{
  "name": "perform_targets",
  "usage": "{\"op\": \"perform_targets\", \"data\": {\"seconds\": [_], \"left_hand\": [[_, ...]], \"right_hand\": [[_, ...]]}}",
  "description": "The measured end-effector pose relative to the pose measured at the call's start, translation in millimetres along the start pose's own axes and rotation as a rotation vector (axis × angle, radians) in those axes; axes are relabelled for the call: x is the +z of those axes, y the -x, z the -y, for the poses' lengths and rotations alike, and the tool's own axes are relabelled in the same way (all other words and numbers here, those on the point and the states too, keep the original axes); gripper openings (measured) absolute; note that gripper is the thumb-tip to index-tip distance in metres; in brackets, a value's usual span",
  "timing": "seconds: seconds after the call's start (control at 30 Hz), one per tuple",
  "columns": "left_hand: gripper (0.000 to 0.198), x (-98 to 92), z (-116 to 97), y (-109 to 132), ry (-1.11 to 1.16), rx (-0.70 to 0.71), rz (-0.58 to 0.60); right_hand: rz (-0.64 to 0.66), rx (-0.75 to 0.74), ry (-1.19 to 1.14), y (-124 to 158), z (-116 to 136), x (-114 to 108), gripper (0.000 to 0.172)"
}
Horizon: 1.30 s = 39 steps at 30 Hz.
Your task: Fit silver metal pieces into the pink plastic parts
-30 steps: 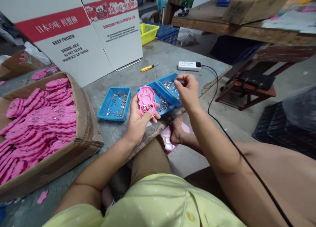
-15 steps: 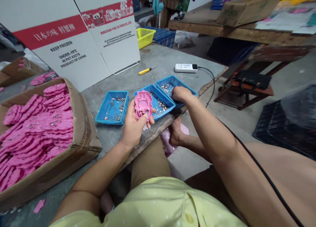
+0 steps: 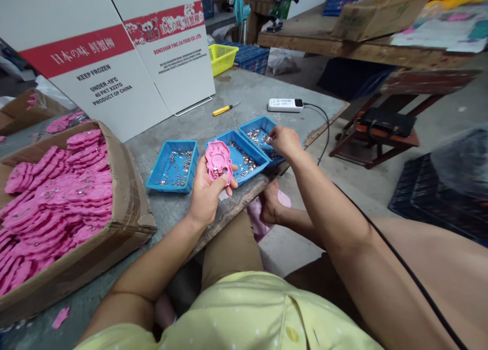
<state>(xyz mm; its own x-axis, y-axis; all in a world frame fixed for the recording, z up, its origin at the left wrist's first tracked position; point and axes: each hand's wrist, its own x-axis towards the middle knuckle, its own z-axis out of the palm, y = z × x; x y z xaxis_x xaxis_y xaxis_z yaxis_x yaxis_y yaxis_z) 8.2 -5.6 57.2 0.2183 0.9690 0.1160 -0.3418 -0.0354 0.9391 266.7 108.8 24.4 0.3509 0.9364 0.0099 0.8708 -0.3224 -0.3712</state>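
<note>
My left hand [image 3: 208, 190] holds a pink plastic casing [image 3: 218, 159] with its hollow side up. Two small shiny metal pieces sit near the casing's lower end, close to my thumb. Over the right-hand blue tray [image 3: 295, 139], my right hand [image 3: 285, 141] has its fingertips pinched together. Whatever is between them is too small to make out. Small metal parts lie in that tray, in the middle blue tray [image 3: 263, 162] partly behind the casing, and in the left blue tray [image 3: 152, 180].
A cardboard box [image 3: 131, 202] full of pink casings stands at the left. Behind the trays lie a yellow screwdriver [image 3: 222, 110] and a white device [image 3: 285, 105] with a black cable. A large white carton [image 3: 147, 93] rises at the back left. One pink piece [image 3: 61, 317] lies at the front.
My right hand has risen slightly out of the right-hand tray's metal parts, its fingers pinched. My left hand keeps the casing in nearly the same place, tilted a little.
</note>
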Motion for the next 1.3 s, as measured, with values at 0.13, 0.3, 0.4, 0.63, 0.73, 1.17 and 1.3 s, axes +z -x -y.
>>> {"op": "perform_targets", "data": {"seconds": [0.13, 0.3, 0.4, 0.63, 0.73, 1.17, 1.3], "left_hand": [[0.059, 0.1, 0.4, -0.7, -0.006, -0.017, -0.016], [0.054, -1.0, 2.5, -2.7, -0.005, -0.039, -0.039], [0.049, -1.8, 3.5, -3.8, -0.001, -0.039, -0.041], [0.05, -3.6, 7.6, -4.5, 0.044, -0.024, -0.053], [0.051, -4.1, 7.0, -5.2, 0.094, -0.018, -0.068], [0.069, -7.8, -2.0, -4.8, 0.218, 0.013, 0.055], [0.068, -11.8, 0.9, -5.3, 0.209, 0.116, 0.051]], "right_hand": [[-0.063, 0.002, -0.094, 4.6, -3.9, -2.2, 0.023], [-0.136, 0.022, -0.358, 7.9, -9.9, -0.3, 0.01], [-0.124, 0.075, -0.679, 13.2, -3.9, -1.3, 0.007], [0.222, -0.156, -1.421, 59.1, 41.9, -7.3, 0.05], [0.355, -0.213, -1.516, 82.7, 60.3, -11.3, 0.055], [0.322, -0.311, -1.607, 121.0, 74.4, -38.3, 0.048], [0.386, -0.3, -1.556, 134.8, 80.7, -48.4, 0.054]]}}
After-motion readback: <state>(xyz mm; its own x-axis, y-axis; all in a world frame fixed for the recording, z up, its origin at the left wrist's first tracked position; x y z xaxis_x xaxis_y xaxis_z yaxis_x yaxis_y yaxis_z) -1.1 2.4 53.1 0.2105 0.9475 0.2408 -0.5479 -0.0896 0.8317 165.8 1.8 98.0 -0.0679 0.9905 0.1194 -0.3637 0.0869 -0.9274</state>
